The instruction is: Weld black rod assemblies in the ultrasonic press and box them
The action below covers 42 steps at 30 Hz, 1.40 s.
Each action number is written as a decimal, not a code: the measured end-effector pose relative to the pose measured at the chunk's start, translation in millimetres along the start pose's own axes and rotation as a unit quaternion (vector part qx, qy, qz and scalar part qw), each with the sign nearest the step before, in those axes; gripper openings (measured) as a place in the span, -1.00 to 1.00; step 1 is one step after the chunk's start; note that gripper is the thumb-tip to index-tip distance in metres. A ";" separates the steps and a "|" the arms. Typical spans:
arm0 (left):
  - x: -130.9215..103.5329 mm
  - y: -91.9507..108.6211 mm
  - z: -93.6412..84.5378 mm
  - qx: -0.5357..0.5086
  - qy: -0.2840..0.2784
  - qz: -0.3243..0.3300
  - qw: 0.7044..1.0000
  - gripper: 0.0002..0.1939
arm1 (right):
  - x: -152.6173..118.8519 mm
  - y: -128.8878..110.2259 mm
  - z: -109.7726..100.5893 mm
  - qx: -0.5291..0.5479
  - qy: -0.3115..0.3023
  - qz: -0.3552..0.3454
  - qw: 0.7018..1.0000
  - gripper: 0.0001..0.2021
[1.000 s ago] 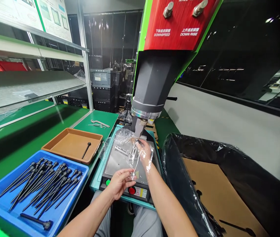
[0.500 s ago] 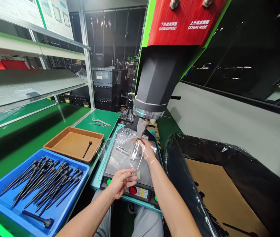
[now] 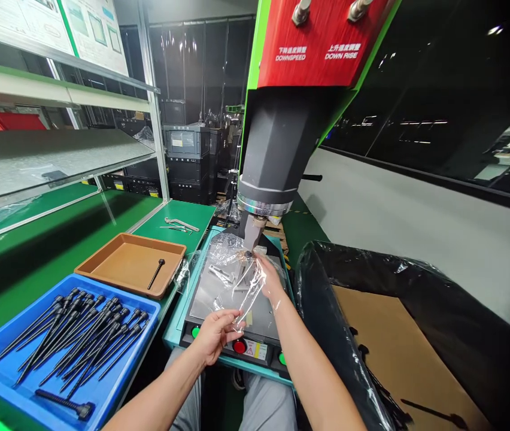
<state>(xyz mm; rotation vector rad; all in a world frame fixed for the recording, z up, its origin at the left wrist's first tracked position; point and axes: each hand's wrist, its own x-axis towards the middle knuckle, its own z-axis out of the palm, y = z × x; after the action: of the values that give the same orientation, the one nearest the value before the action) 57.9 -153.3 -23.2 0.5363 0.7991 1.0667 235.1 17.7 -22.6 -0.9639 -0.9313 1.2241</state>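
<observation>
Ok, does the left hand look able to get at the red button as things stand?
Likely yes: the red button shows uncovered right beside the left hand, though its grip appears closed on the clear plastic film and may need releasing first.

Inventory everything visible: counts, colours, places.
clear film: uncounted, transparent, over machine base
machine: one, red, green, black, centre
buttons: three, one red, two green, machine front
black rods: many, black, blue tray and lined container; one, brown tray
blue tray: one, blue, lower left
brown tray: one, brown, beyond blue tray
metal tools: a few, silver, green bench
lined container: one, black, brown inside, right
crates: several, dark grey, background
rack: one, silver, left
red bin: one, red, far left
sheets: several, mostly white, upper left
legs: two, grey-clad, bottom
left hand: one, bare, pinching film
right hand: one, bare, near machine tip
</observation>
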 end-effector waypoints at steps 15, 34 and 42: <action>5.2 -3.0 -5.5 0.017 0.005 0.016 1.000 -0.61 | 16.3 10.5 -23.1 -0.015 0.093 0.050 0.994 -0.53; 8.0 -14.5 -14.5 0.014 0.000 -0.003 1.000 -0.63 | -34.4 24.2 -60.6 0.099 0.152 0.120 0.976 -0.66; 12.7 -25.4 -18.6 0.027 -0.003 -0.006 1.000 -0.62 | -17.1 8.8 -54.5 0.103 0.160 0.094 0.977 -0.62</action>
<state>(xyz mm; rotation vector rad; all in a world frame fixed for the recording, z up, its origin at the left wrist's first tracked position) 60.6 -151.7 -56.9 0.5791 0.8264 1.0356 281.8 -3.2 -49.5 -1.0596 -0.4584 1.2491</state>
